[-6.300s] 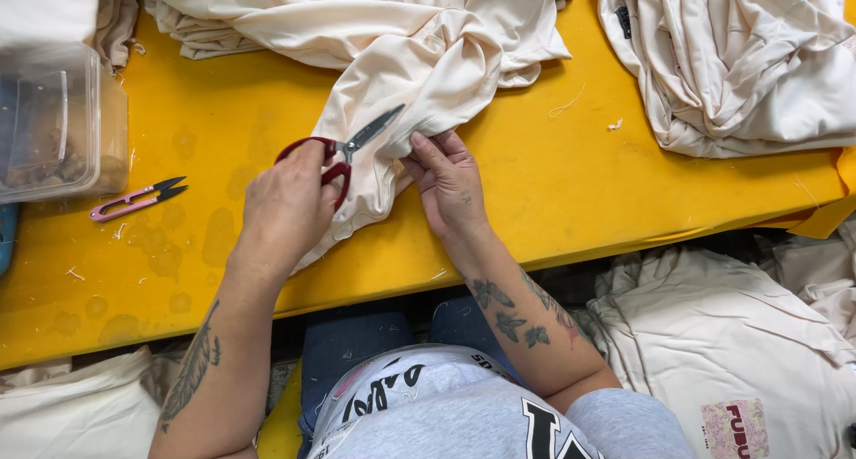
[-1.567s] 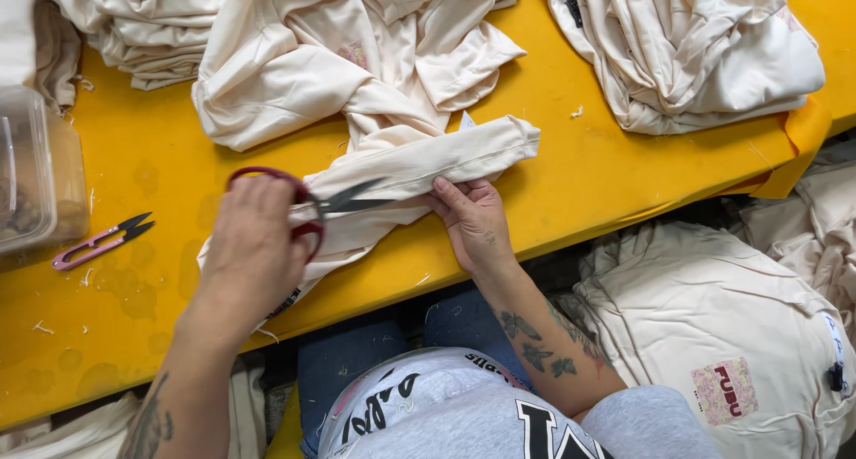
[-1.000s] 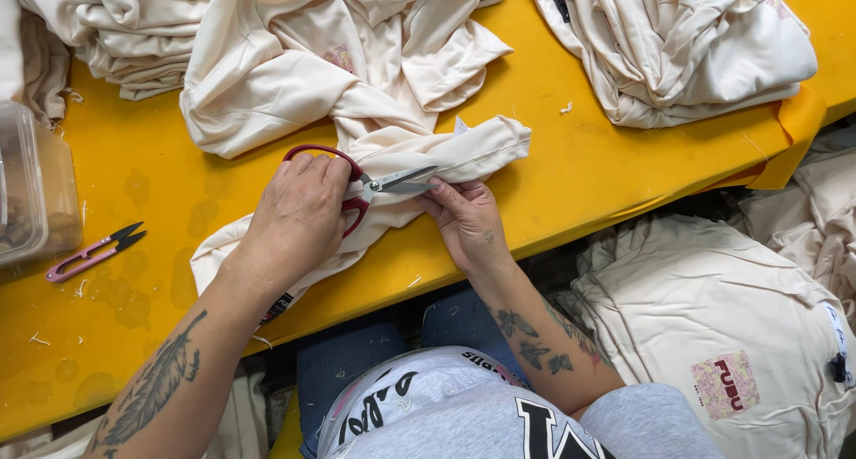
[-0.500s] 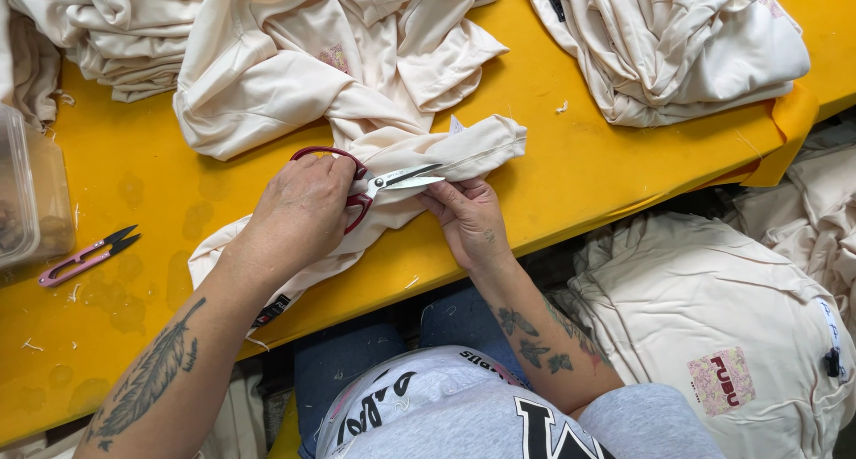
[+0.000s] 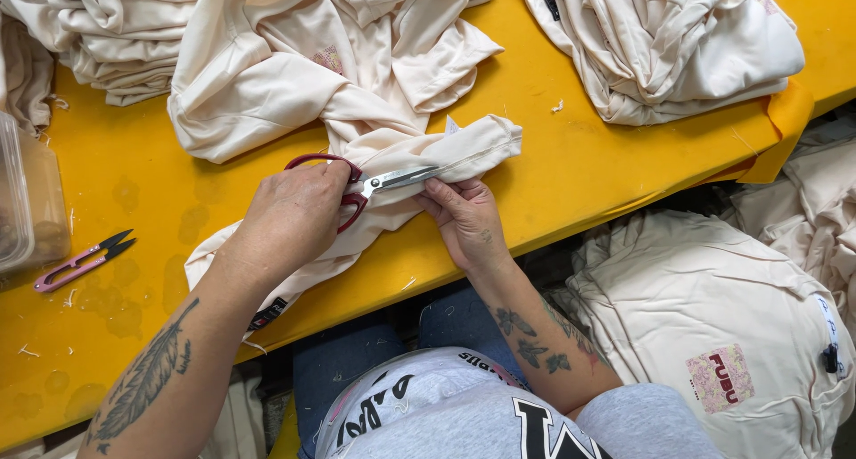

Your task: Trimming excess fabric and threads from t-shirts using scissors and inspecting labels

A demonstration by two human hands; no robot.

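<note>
Left hand: the left hand [image 5: 290, 218] was closed around the handles of one pair of red-handled steel scissors [image 5: 366, 181], fingers through the loops, knuckles up.
Scissors: the blades lay nearly flat, pointing to the person's right, their tips over the rolled cloth and close to the right hand's fingers; whether the blades were parted could not be told.
Right hand: the right hand [image 5: 464, 220] pinched the edge of the cream fabric garment [image 5: 374, 156] between thumb and fingers, just under the blades.
Garment: it lay on the yellow worktable [image 5: 571, 169], near the front edge, one end rolled into a thick tube that pointed right, the other end trailing down over the edge by the left forearm, the bulk of it bunched behind.
Piles on the table: two more counted, a heap of cream cloth [image 5: 80, 31] at the far left and another [image 5: 664, 44] at the far right, well apart from the hands.
Below the table: one more stack of folded cream garments [image 5: 713, 325] sat beside the person's right arm.
Small tools: one pink thread snipper [image 5: 82, 261] lay alone on the table, left of the left forearm.
Container: one clear plastic box [image 5: 27, 200] stood at the left edge, near the snipper.
</note>
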